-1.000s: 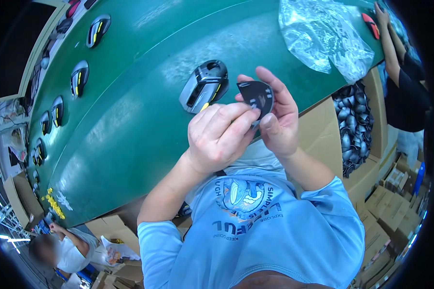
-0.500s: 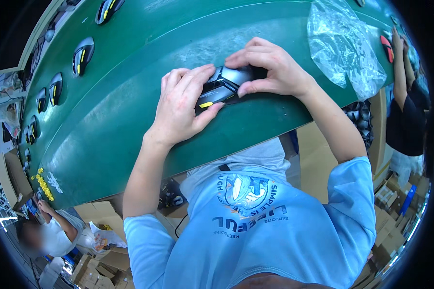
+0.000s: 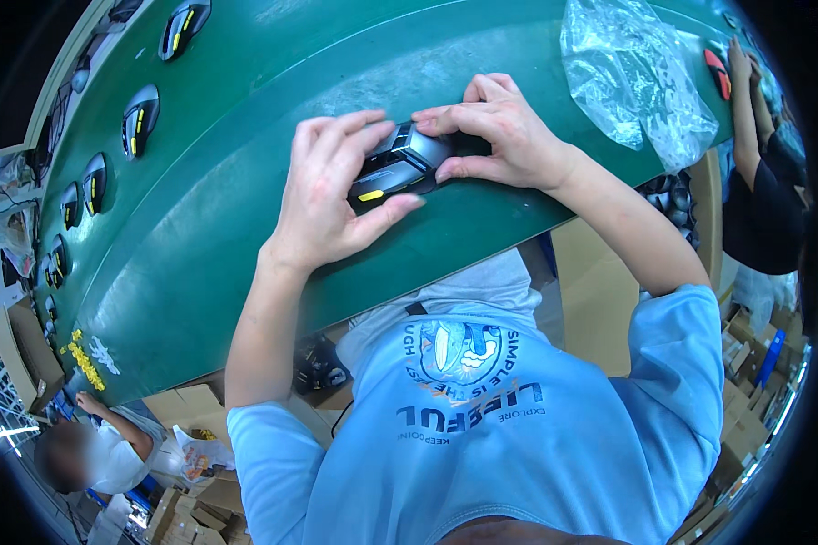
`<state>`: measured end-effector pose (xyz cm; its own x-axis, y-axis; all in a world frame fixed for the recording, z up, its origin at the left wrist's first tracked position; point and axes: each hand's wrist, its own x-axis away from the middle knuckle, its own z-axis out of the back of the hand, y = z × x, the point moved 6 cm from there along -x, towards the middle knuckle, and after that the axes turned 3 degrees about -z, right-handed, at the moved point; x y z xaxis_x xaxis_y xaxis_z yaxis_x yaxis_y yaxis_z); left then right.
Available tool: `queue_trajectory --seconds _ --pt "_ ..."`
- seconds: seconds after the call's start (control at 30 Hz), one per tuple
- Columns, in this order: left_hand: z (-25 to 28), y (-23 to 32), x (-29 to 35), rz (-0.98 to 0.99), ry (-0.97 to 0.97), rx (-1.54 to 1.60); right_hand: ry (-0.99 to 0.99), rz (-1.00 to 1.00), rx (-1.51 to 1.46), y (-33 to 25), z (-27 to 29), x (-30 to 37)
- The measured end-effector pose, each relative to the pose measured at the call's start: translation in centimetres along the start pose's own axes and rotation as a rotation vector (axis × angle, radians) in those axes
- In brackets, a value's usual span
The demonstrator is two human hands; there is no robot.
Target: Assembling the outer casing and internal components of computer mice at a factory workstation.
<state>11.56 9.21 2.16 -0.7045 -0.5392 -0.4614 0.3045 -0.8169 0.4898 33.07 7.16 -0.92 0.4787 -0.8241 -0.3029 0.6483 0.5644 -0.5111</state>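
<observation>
a computer mouse (image 3: 398,171) in grey and black, with a yellow inset low on its left part, sits on the green table (image 3: 236,245) between the two hands, just right of the left hand (image 3: 323,195) and just left of the right hand (image 3: 504,134). the left hand arches around the left end of the mouse, fingers parted and slightly blurred on the far side, thumb stretched out along the near side; whether it grips or only rests there, i cannot tell. the right hand pinches the rounded right end, its fingertips on top and its thumb against the nearer side, palm lifted off the table. well to the left of the left hand, more mice of the same kind lie in a loose line: one far up (image 3: 183,29), a second below it (image 3: 140,121), then a close pair (image 3: 84,194) and others smaller toward the table's edge. down and left of the left hand, near that edge, are a heap of small yellow parts (image 3: 84,361) and some white parts (image 3: 105,355) beside it. beyond the right hand, up and to the right, a crumpled clear plastic bag (image 3: 641,84) is spread out, with a red and black piece (image 3: 718,74) past it, near a co-worker's hands (image 3: 742,65). below and right of the right hand, dark curved shells (image 3: 673,207) fill part of a cardboard box (image 3: 707,204).
</observation>
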Motion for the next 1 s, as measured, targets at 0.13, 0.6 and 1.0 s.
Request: queue_trajectory --seconds 0.13,0.6,1.0 --pt "2.1 4.5 -6.3 0.211 0.235 0.696 -0.010 -0.048 0.026 0.3 -0.2 0.7" --pt "1.4 2.6 -3.3 -0.040 -0.002 -0.074 0.065 -0.054 0.044 0.4 -0.3 0.1" --pt "-1.3 -10.9 -17.5 0.138 -0.038 -0.299 0.199 -0.190 -0.041 -2.8 1.5 7.1"
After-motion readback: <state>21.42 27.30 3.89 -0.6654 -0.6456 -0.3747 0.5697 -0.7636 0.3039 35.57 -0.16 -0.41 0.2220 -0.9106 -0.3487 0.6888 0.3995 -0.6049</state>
